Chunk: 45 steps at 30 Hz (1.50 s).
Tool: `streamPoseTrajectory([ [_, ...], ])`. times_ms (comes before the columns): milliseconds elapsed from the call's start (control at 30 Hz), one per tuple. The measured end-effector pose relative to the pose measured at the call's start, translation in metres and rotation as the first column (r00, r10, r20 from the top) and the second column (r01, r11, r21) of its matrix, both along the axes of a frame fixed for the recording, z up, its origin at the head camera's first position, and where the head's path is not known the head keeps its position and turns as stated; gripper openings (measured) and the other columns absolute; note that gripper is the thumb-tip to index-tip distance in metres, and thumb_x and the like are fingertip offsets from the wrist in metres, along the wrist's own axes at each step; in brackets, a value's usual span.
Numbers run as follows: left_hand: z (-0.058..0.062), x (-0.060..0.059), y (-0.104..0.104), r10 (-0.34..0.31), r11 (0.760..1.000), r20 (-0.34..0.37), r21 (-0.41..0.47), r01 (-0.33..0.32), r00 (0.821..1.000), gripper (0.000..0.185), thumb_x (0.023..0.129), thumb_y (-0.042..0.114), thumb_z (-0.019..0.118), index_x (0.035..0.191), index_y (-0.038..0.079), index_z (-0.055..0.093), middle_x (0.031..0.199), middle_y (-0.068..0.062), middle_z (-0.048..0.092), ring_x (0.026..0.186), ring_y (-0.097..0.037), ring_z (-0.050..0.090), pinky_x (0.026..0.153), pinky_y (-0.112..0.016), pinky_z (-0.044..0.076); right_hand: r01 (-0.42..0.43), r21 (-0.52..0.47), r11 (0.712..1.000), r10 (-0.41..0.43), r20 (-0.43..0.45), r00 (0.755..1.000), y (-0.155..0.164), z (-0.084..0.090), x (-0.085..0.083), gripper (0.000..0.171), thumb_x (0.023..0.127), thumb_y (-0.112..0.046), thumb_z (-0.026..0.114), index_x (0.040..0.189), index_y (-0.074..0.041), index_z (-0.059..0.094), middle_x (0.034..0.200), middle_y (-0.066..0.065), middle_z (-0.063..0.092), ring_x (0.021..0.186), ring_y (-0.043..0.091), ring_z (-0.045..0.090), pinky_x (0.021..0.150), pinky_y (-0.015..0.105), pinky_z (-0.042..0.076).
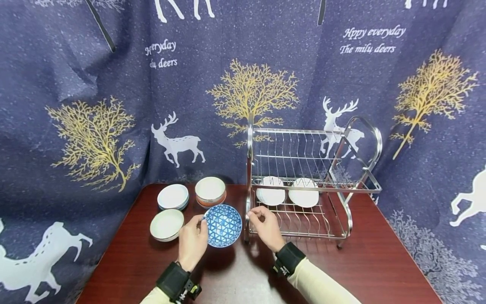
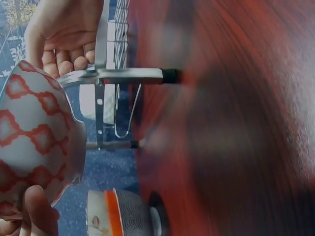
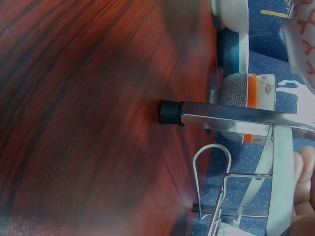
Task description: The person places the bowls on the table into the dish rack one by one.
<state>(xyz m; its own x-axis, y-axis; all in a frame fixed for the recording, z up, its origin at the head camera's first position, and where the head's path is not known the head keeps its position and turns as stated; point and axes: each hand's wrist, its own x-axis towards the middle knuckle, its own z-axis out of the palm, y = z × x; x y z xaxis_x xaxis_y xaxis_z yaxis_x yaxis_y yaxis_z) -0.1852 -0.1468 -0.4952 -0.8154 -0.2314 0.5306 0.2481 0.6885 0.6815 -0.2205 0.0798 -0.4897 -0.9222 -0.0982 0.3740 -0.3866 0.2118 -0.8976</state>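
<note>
My left hand [image 1: 193,244] pinches the left rim of a bowl [image 1: 223,226] above the table, its blue triangle-patterned inside tipped toward the head camera. In the left wrist view the bowl's outside [image 2: 39,142] is white with a red pattern. To the right of the bowl is my right hand [image 1: 267,228], loosely curled, with a small gap to the rim in the head view. Its fingertips are near the left upright of a metal dish rack [image 1: 248,190]; whether they touch it cannot be told. Nothing is seen in this hand.
White bowls [image 1: 271,192] and more white dishware [image 1: 303,193] lean in the rack's lower tier. Left of the rack are stacked bowls, one pile with an orange band [image 1: 211,191], another light blue [image 1: 173,196], and a pale bowl [image 1: 167,225]. A patterned curtain [image 1: 228,42] hangs behind the table.
</note>
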Motion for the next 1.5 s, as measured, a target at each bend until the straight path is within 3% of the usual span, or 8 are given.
streamPoseTrajectory([
  [133, 0.002, 0.002, 0.005, -0.012, 1.0, -0.006, 0.013, 0.012, 1.0, 0.012, 0.087, 0.006, 0.064, 0.098, 0.005, 0.07, 0.055, 0.007, 0.052, 0.048, -0.007, 0.043, 0.049, -0.026, 0.035, -0.078, -0.096, 0.992, 0.086, 0.078, 0.993, 0.004, 0.001, 0.001, 0.017, 0.094, -0.01, 0.059, 0.088, 0.005, 0.06, 0.072, 0.029, 0.059, 0.054, 0.033, 0.058, 0.047, 0.033, 0.051],
  [267, 0.004, 0.004, 0.01, -0.028, 0.999, -0.014, 0.033, 0.029, 0.999, 0.013, 0.087, 0.007, 0.064, 0.099, 0.006, 0.069, 0.06, 0.005, 0.056, 0.051, -0.007, 0.046, 0.05, -0.026, 0.038, -0.189, -0.22, 0.957, 0.228, 0.166, 0.959, 0.008, -0.005, -0.003, 0.025, 0.097, -0.011, 0.055, 0.085, 0.011, 0.054, 0.072, 0.031, 0.059, 0.052, 0.027, 0.057, 0.044, 0.031, 0.05],
  [533, 0.009, 0.007, 0.016, -0.088, 0.992, -0.035, 0.088, 0.091, 0.995, 0.013, 0.089, 0.006, 0.064, 0.101, 0.007, 0.069, 0.067, 0.002, 0.064, 0.056, -0.006, 0.054, 0.051, -0.025, 0.043, -0.341, -0.254, 0.905, 0.4, 0.24, 0.885, 0.008, -0.015, -0.006, 0.034, 0.099, -0.02, 0.052, 0.114, 0.01, 0.053, 0.091, 0.022, 0.064, 0.065, 0.03, 0.067, 0.068, 0.064, 0.048],
  [700, 0.012, 0.009, 0.018, -0.119, 0.986, -0.03, 0.118, 0.122, 0.992, 0.014, 0.09, 0.007, 0.063, 0.103, 0.007, 0.068, 0.072, 0.0, 0.067, 0.058, -0.006, 0.058, 0.052, -0.025, 0.046, -0.418, -0.316, 0.852, 0.494, 0.221, 0.841, 0.01, -0.012, -0.004, 0.039, 0.099, -0.021, 0.05, 0.117, 0.014, 0.049, 0.102, 0.027, 0.062, 0.076, 0.024, 0.069, 0.075, 0.06, 0.05],
  [867, 0.014, 0.01, 0.019, -0.142, 0.977, -0.015, 0.157, 0.143, 0.99, 0.015, 0.091, 0.007, 0.062, 0.104, 0.008, 0.068, 0.072, -0.002, 0.068, 0.058, -0.006, 0.059, 0.051, -0.025, 0.045, -0.437, -0.436, 0.787, 0.565, 0.222, 0.795, 0.01, -0.012, -0.004, 0.037, 0.098, -0.017, 0.049, 0.116, 0.015, 0.046, 0.1, 0.018, 0.063, 0.081, 0.022, 0.068, 0.077, 0.046, 0.055],
  [1200, 0.015, 0.013, 0.024, -0.201, 0.949, 0.03, 0.255, 0.187, 0.979, 0.014, 0.094, 0.012, 0.06, 0.106, 0.01, 0.067, 0.072, -0.003, 0.069, 0.054, -0.008, 0.059, 0.046, -0.026, 0.045, -0.396, -0.588, 0.706, 0.591, 0.18, 0.787, 0.008, -0.012, -0.001, 0.022, 0.097, -0.015, 0.049, 0.108, 0.004, 0.051, 0.096, 0.011, 0.062, 0.077, 0.02, 0.068, 0.07, 0.035, 0.057],
  [1333, 0.014, 0.012, 0.025, -0.233, 0.935, 0.014, 0.278, 0.22, 0.972, 0.014, 0.094, 0.012, 0.06, 0.106, 0.01, 0.068, 0.071, -0.004, 0.068, 0.051, -0.009, 0.058, 0.044, -0.026, 0.044, -0.384, -0.593, 0.707, 0.575, 0.167, 0.801, 0.009, -0.012, 0.0, 0.02, 0.096, -0.014, 0.048, 0.106, 0.003, 0.052, 0.098, 0.012, 0.061, 0.079, 0.021, 0.068, 0.07, 0.037, 0.057],
  [1500, 0.014, 0.008, 0.031, -0.255, 0.935, -0.024, 0.25, 0.253, 0.967, 0.013, 0.093, 0.015, 0.062, 0.104, 0.01, 0.069, 0.073, 0.002, 0.064, 0.051, -0.006, 0.054, 0.045, -0.025, 0.043, -0.299, -0.617, 0.727, 0.499, 0.176, 0.849, 0.014, -0.011, -0.001, 0.021, 0.097, -0.016, 0.048, 0.103, 0.0, 0.059, 0.099, 0.011, 0.062, 0.082, 0.02, 0.066, 0.071, 0.036, 0.057],
])
